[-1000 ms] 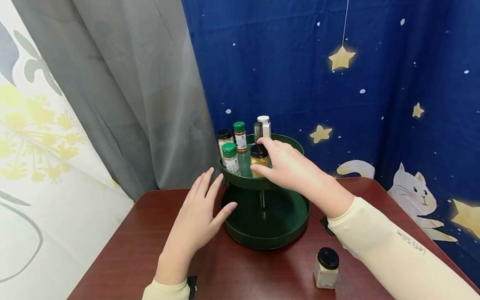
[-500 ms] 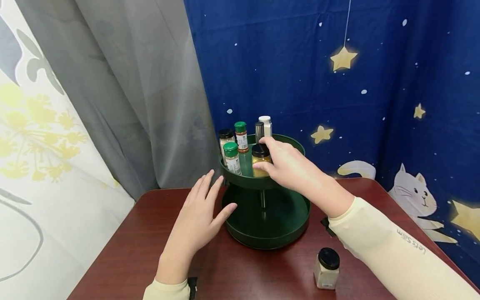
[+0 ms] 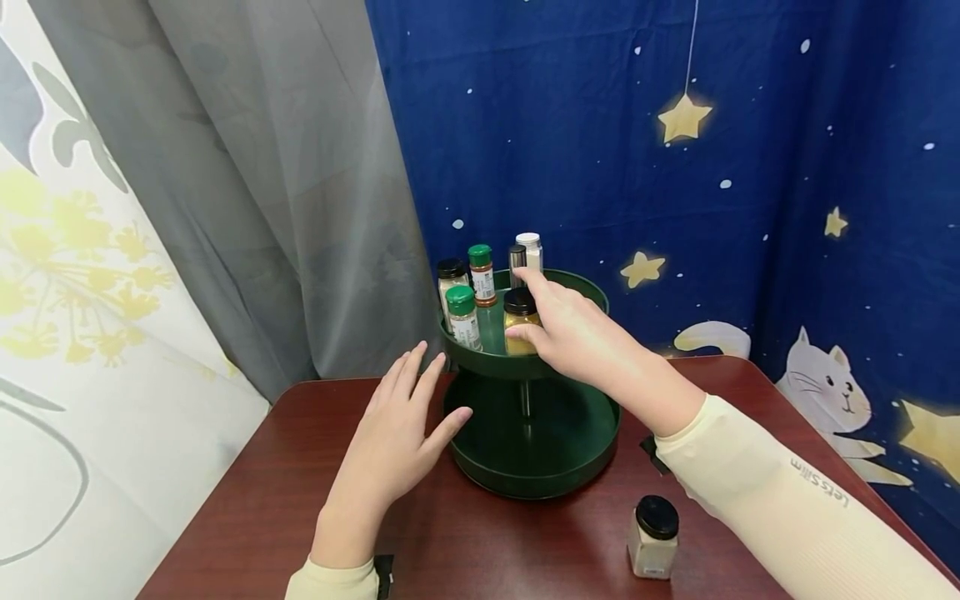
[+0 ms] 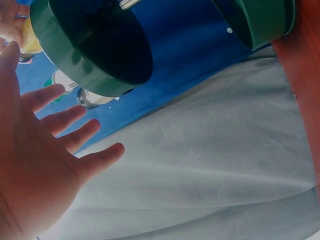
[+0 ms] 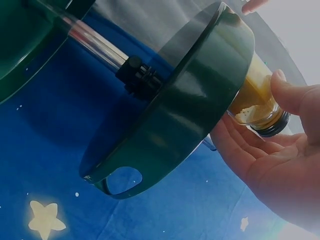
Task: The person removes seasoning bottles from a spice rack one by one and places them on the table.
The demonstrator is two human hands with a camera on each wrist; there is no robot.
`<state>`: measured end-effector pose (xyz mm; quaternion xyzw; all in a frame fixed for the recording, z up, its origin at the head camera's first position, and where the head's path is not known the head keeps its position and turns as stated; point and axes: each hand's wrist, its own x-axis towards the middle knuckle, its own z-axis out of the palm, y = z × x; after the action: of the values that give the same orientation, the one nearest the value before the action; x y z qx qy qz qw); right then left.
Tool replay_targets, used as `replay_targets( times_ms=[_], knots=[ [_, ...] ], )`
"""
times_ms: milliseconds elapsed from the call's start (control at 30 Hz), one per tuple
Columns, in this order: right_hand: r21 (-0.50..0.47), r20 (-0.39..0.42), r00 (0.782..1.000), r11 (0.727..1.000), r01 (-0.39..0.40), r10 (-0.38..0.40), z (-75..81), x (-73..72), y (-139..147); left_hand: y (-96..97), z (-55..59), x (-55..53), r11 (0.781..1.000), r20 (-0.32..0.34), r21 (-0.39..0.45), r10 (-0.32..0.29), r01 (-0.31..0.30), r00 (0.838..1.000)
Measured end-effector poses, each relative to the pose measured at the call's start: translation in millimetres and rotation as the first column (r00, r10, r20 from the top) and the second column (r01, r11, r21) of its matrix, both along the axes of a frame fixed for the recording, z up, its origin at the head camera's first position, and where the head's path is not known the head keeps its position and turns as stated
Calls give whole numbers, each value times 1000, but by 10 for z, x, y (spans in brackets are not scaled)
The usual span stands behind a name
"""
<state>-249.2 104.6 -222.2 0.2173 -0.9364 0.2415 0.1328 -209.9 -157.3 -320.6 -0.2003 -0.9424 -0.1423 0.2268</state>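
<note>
A small jar of yellow powder with a black lid [image 3: 521, 310] stands at the front of the upper tray of a green two-tier turntable [image 3: 498, 364]. My right hand [image 3: 581, 329] holds this jar, thumb in front and fingers behind. In the right wrist view, the powder jar [image 5: 260, 95] shows between thumb and fingers, its base at the tray. My left hand [image 3: 393, 437] is held to the left of the turntable, fingers spread, holding nothing. The left wrist view shows its palm and extended fingers [image 4: 102, 157] near the upper tray.
Two green-capped shakers [image 3: 462, 317], a black-lidded jar [image 3: 451, 271], a dark slim bottle [image 3: 517, 260] and a white-capped bottle [image 3: 529, 246] share the upper tray. Another black-lidded jar [image 3: 654, 537] stands on the red-brown table [image 3: 247, 500], front right. Curtains [image 3: 315, 167] hang behind.
The index finger of my right hand has lifted slightly above the jar's lid. The jar and my left hand have stayed where they were.
</note>
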Motion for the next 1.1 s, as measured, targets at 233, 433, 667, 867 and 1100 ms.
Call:
replay_targets(
  times_ms=[233,433,667,867,1100],
  knots=[
    [-20,-33,999,1000,0,0,7,18,19,-7,-9,-2,1000,-6,3,0,0,1000],
    [-34,-99,995,999,-15,12,41,42,51,-12,-16,-3,1000,-12,-3,0,0,1000],
    [-68,-108,994,997,-24,17,69,60,63,-25,-26,1,1000,-11,-1,5,-5,1000],
    [-98,-175,984,994,-45,28,108,106,103,-27,-1,4,1000,-16,-2,-2,2,1000],
    [-125,-240,970,990,-59,28,220,215,164,-33,36,13,1000,6,-4,12,-12,1000]
  ],
)
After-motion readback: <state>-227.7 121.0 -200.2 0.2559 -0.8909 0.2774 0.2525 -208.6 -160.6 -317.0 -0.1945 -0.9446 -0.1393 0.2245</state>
